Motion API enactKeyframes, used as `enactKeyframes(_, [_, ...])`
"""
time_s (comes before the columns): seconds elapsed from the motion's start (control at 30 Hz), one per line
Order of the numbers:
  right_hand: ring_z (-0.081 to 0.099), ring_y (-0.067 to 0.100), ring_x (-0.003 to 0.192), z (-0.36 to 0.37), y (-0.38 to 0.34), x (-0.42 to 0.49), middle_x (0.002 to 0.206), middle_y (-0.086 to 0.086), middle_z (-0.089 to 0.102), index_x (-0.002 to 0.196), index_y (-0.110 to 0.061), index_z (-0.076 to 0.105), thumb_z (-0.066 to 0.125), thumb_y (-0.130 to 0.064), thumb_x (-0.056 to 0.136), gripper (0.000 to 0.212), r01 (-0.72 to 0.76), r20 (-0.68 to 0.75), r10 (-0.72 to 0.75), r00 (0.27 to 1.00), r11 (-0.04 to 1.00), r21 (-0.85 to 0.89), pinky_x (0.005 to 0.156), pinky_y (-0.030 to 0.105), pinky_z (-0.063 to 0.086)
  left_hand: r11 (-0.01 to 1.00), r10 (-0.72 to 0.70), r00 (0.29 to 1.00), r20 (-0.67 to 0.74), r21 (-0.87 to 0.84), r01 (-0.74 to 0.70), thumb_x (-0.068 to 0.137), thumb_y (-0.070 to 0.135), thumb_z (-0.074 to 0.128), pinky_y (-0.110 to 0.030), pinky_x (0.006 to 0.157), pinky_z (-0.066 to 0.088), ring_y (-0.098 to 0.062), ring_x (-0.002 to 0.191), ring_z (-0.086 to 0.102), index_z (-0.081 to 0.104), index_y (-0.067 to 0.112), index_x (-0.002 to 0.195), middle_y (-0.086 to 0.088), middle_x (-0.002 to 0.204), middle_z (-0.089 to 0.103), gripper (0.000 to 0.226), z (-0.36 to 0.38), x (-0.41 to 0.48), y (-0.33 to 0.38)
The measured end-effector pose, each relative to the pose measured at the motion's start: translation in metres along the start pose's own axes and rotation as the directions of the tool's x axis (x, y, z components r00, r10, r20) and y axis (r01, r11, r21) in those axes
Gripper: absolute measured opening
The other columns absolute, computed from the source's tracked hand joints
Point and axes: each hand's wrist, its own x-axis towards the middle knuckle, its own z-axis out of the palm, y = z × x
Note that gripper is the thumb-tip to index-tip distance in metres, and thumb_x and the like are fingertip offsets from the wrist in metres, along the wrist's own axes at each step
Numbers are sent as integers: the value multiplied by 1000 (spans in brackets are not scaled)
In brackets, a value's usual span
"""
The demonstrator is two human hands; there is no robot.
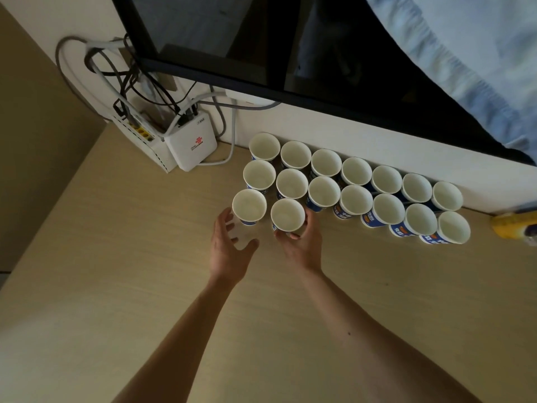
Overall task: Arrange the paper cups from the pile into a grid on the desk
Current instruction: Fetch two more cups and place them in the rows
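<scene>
On the desk (116, 257), right hand (302, 245) gripping a blue-printed paper cup (287, 215), left hand (229, 248) spread, red-logo router (190, 146) behind.

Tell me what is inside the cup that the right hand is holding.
The cup in the right hand shows only a bare white inside, nothing in it. That hand covers its lower outer wall.
</scene>
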Motion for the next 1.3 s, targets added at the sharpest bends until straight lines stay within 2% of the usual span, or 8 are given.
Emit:
enactKeyframes(0.2, [58,-2,109,-2,3,-1,128,0,57,136,-13,50,84,-2,70,75,-35,-20,34,999,999,-15,87,39,60,999,-38,999,-14,18,38,70,7,88,-30,86,53,-20,118,56,38,16,146,-3,137,51,91,-3,-24,-5])
enactKeyframes(0.3, [57,4,111,-12,3,-11,129,0,57,136,-15,48,82,-1,71,75,-67,-18,66,998,996,-51,89,41,58,998,-64,998,-14,16,64,71,8,88,-31,86,53,-17,115,56,40,18,145,-1,134,52,89,-2,-41,-2])
enactKeyframes(0.53, [53,14,119,-74,1,-52,129,2,54,139,-19,45,82,-4,76,74,-133,-95,133,987,991,5,82,21,50,1000,-22,994,105,4,22,73,11,87,-25,83,52,-15,111,58,43,19,141,2,126,56,82,25,-92,33])
enactKeyframes(0.73, [56,10,117,-159,-1,-96,126,0,57,139,-21,47,79,-4,79,70,-130,-218,138,966,990,52,92,31,53,998,55,957,285,3,-58,77,15,85,-22,83,52,-7,109,59,48,18,137,6,122,60,70,63,-140,80])
enactKeyframes(0.83, [58,11,114,-207,1,-120,124,1,59,137,-18,48,78,-3,80,66,-130,-270,150,951,987,90,96,34,52,995,92,925,369,-4,-98,79,18,83,-26,85,53,-2,111,59,53,18,131,7,121,61,60,84,-171,99])
enactKeyframes(1.0, [60,16,114,-283,16,-166,125,5,61,136,-17,50,79,-7,81,63,-111,-339,155,928,983,145,101,43,51,986,149,863,482,-11,-164,83,18,80,-25,85,53,-7,113,61,58,19,124,8,122,64,47,123,-238,126])
enactKeyframes(1.17, [60,15,118,-365,32,-219,126,4,61,136,-19,52,79,-32,77,67,-37,-404,128,906,974,225,102,38,50,981,173,794,583,-26,-194,84,14,78,-29,86,52,-11,113,61,60,16,120,7,119,64,40,171,-323,149])
enactKeyframes(1.3, [61,15,118,-437,49,-258,125,2,62,134,-21,53,77,-35,76,64,14,-467,109,877,968,252,102,36,50,967,210,753,623,-22,-252,85,15,78,-33,88,56,-9,112,62,61,17,118,7,118,66,37,210,-393,166])
